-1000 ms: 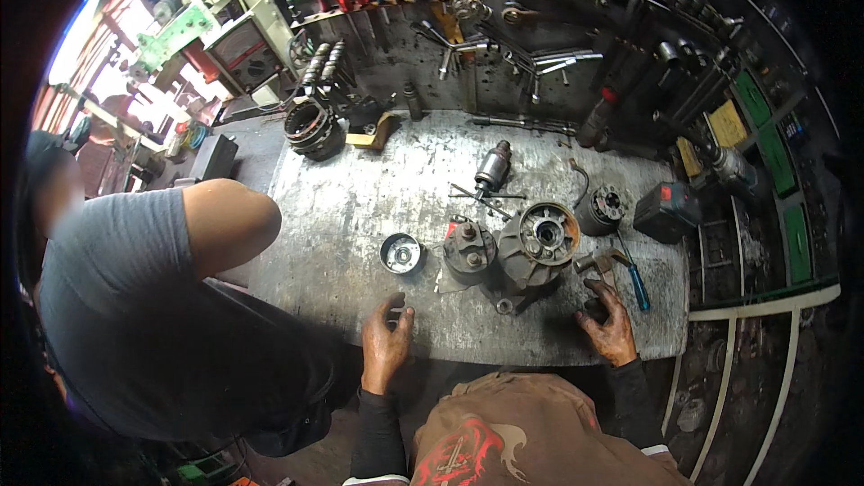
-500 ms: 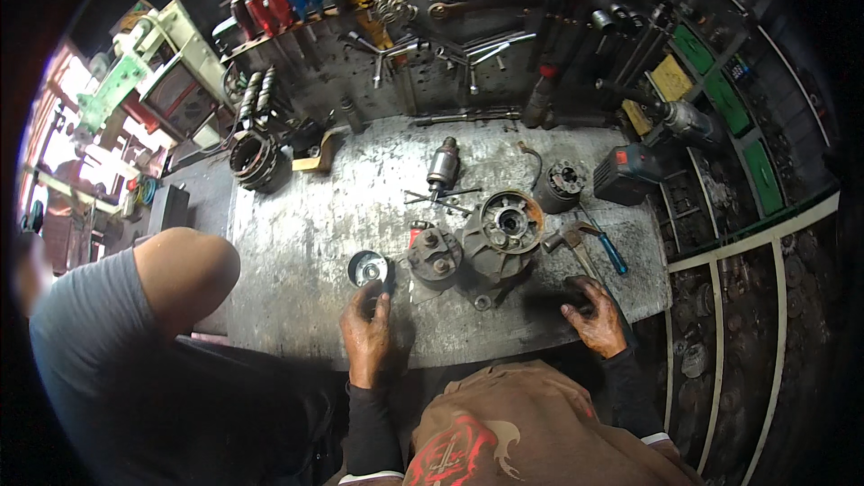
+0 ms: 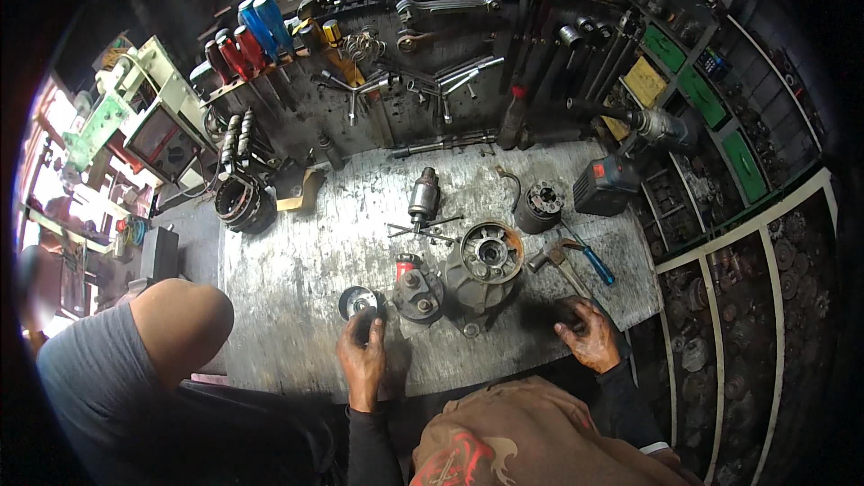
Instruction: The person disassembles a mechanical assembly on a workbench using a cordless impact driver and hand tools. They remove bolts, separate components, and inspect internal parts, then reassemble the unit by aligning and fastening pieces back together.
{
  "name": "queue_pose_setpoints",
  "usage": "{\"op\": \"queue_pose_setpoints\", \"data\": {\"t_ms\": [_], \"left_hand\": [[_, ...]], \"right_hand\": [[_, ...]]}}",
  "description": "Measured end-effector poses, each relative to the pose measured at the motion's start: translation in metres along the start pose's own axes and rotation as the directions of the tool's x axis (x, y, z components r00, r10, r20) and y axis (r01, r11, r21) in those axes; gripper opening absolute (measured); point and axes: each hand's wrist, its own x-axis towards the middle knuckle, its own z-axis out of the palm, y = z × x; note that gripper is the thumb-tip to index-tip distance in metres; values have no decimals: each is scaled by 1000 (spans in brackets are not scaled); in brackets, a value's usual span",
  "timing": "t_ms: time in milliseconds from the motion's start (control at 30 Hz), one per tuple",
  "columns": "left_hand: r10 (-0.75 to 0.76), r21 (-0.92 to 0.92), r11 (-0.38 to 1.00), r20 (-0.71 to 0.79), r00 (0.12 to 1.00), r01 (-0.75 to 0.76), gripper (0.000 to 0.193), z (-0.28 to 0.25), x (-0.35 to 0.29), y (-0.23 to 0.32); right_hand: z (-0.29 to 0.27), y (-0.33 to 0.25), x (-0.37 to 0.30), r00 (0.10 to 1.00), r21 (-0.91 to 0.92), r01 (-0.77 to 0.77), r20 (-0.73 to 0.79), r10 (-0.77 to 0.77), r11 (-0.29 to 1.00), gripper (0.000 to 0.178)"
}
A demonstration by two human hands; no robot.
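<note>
My left hand (image 3: 362, 360) is at the near side of a small round metal cap (image 3: 355, 297) on the bench. Its blackened fingertips are close to the rim; whether they touch is unclear. Thumb and fingers stand apart. My right hand (image 3: 590, 340) hovers at the right front, loosely curled, a gap between thumb and fingers, near the hammer (image 3: 562, 267). Between the hands stand a dark cylindrical solenoid-like part (image 3: 418, 295) with two terminal posts and a grey metal housing (image 3: 477, 292) with an open round top.
A blue-handled screwdriver (image 3: 598, 265), a dark cylindrical part (image 3: 542, 209), an armature-like part (image 3: 424, 196) and a cordless tool battery or charger (image 3: 605, 187) lie farther back. At left is another person's bent arm (image 3: 180, 328). Wrenches (image 3: 447, 7) hang behind; shelves (image 3: 720, 333) flank the right.
The view has tilted upward, so the bench sits lower in the picture and more of the back wall shows. My hands keep nearly the same pose beside the same parts.
</note>
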Motion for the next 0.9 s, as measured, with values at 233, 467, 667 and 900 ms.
{"op": "queue_pose_setpoints", "data": {"t_ms": [233, 467, 667, 900], "left_hand": [[-23, -4, 1000, -46, 999, 22, 30, 1, 9, 9], [4, -23, 1000, -17, 1000, -4, 28, 6, 19, 29], [13, -31, 999, 4, 1000, -13, 27, 20, 35, 25], [40, 11, 999, -43, 998, -40, 30, 12, 41, 9]], "right_hand": [[8, 10, -3, 1000, 23, 5, -25, -5, 1000, 59], [5, 14, -5, 989, -3, 87, -121, -86, 996, 45], [-1, 23, -7, 997, 46, -7, -72, 11, 999, 45], [-3, 29, -1, 997, 191, -69, -31, 76, 979, 41]]}}
